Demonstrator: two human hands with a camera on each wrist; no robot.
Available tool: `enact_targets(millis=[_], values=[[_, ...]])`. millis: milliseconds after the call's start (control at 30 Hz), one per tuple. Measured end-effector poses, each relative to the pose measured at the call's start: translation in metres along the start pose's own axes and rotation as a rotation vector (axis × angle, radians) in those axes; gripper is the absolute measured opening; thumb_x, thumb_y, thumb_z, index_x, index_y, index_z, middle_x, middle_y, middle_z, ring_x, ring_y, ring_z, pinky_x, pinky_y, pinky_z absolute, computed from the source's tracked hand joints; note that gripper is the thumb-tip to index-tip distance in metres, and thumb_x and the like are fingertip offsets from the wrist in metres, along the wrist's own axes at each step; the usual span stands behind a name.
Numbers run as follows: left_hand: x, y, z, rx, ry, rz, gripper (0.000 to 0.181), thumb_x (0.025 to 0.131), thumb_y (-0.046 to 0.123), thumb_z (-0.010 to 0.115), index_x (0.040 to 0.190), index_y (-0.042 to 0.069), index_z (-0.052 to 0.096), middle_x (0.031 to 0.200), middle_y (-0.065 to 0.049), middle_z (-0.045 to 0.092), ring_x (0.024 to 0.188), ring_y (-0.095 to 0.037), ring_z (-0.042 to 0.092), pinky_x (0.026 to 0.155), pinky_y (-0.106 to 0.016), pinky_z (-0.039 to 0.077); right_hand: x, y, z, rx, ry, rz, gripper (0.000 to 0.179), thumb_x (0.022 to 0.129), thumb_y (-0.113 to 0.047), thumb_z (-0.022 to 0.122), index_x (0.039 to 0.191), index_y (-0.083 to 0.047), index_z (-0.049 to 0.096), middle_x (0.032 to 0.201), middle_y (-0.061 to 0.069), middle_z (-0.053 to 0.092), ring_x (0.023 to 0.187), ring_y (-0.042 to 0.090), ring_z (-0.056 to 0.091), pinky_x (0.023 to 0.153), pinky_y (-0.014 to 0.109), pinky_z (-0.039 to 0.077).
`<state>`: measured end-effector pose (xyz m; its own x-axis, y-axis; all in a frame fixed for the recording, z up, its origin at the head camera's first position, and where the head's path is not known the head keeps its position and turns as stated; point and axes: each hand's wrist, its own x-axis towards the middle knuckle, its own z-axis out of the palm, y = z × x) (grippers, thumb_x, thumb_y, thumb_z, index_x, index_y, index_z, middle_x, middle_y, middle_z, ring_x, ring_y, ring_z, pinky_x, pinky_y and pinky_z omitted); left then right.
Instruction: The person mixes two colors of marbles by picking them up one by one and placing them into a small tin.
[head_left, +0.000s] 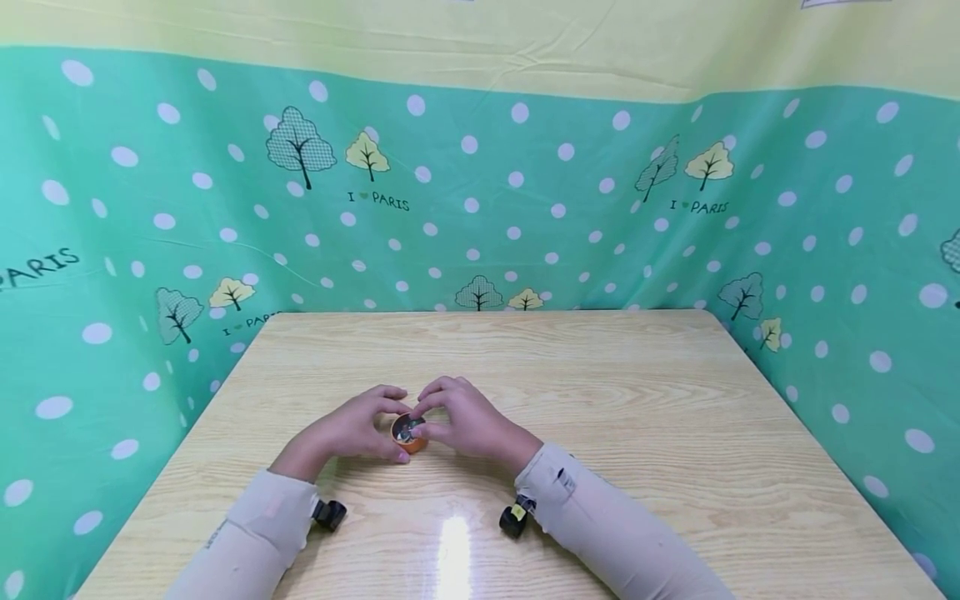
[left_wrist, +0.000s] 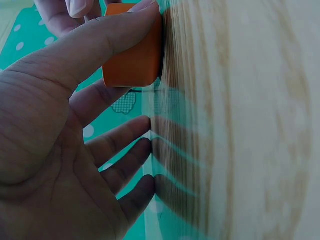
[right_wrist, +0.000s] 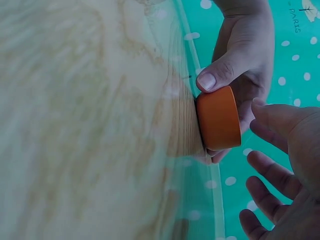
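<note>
A small, short orange cup [head_left: 414, 447] with a dark inside stands on the wooden table, left of the table's middle. Shiny silvery contents [head_left: 406, 432] show in its mouth, too small to make out. My left hand [head_left: 363, 427] holds the cup from the side, thumb on the near wall and forefinger round the far one. In the left wrist view its other fingers spread with their tips at the tabletop. From the right, my right hand [head_left: 468, 421] reaches over the rim, thumb and forefinger at the mouth. I cannot tell whether these fingertips pinch anything.
The pale wooden table [head_left: 600, 375] reaches back to a green dotted cloth [head_left: 517, 208] that hangs behind it and at both sides. Black wrist cameras [head_left: 330, 514] stick out from both sleeves, close over the table. Light glares on the tabletop near the front.
</note>
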<state>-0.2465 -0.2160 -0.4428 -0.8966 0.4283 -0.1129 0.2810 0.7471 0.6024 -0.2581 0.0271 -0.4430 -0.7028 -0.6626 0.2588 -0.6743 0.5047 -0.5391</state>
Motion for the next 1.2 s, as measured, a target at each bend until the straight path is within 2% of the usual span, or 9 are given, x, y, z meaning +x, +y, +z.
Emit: enact_targets(millis=[267,500,667,833,1033,1200], values=[[0.000,0.001,0.001,0.000,0.003,0.001,0.061,0.070,0.046,0.095,0.124,0.028,0.073,0.160,-0.012,0.042,0.148,-0.047,0.036,0.114,-0.070,0.031,-0.002,-0.003,-0.005,0.016,-0.002,0.026,0.021,0.093,-0.038,0.078,0.110,-0.026,0.080,0.127,-0.008,0.064,0.120,0.015,0.055,0.105,0.039,0.046],[-0.001,0.002,0.001,-0.019,0.006,-0.027,0.057,0.067,0.046,0.097,0.119,0.034,0.075,0.160,-0.008,0.042,0.149,-0.044,0.035,0.115,-0.069,0.030,-0.005,-0.005,-0.013,0.041,0.007,0.048,0.018,0.093,-0.034,0.079,0.108,-0.024,0.080,0.130,-0.005,0.063,0.124,0.017,0.055,0.108,0.044,0.045],[-0.001,0.003,0.001,-0.012,0.009,-0.018,0.056,0.067,0.044,0.097,0.118,0.031,0.076,0.160,-0.011,0.042,0.148,-0.046,0.036,0.115,-0.069,0.030,-0.009,-0.004,-0.022,0.041,0.004,0.057,0.021,0.094,-0.036,0.078,0.111,-0.023,0.079,0.130,-0.006,0.063,0.125,0.017,0.055,0.109,0.044,0.045],[-0.001,0.004,0.000,-0.018,0.001,-0.017,0.059,0.069,0.043,0.097,0.121,0.028,0.075,0.160,-0.012,0.042,0.148,-0.047,0.034,0.115,-0.070,0.029,-0.017,-0.004,-0.031,0.048,-0.006,0.063,0.024,0.094,-0.035,0.078,0.114,-0.021,0.079,0.132,-0.004,0.062,0.127,0.019,0.054,0.110,0.046,0.044],[-0.001,0.004,0.001,-0.029,0.005,-0.023,0.060,0.068,0.042,0.097,0.122,0.027,0.075,0.160,-0.011,0.041,0.149,-0.046,0.034,0.116,-0.069,0.029,-0.031,0.004,-0.040,0.023,-0.017,0.072,0.024,0.093,-0.036,0.079,0.114,-0.024,0.078,0.136,0.003,0.062,0.129,0.022,0.053,0.110,0.048,0.044],[-0.001,0.004,0.002,-0.033,0.011,-0.027,0.059,0.067,0.041,0.098,0.119,0.027,0.075,0.160,-0.011,0.042,0.149,-0.046,0.034,0.116,-0.068,0.030,-0.045,0.013,-0.050,0.019,-0.012,0.098,0.027,0.093,-0.036,0.079,0.116,-0.022,0.078,0.135,-0.001,0.060,0.130,0.022,0.052,0.111,0.049,0.043]])
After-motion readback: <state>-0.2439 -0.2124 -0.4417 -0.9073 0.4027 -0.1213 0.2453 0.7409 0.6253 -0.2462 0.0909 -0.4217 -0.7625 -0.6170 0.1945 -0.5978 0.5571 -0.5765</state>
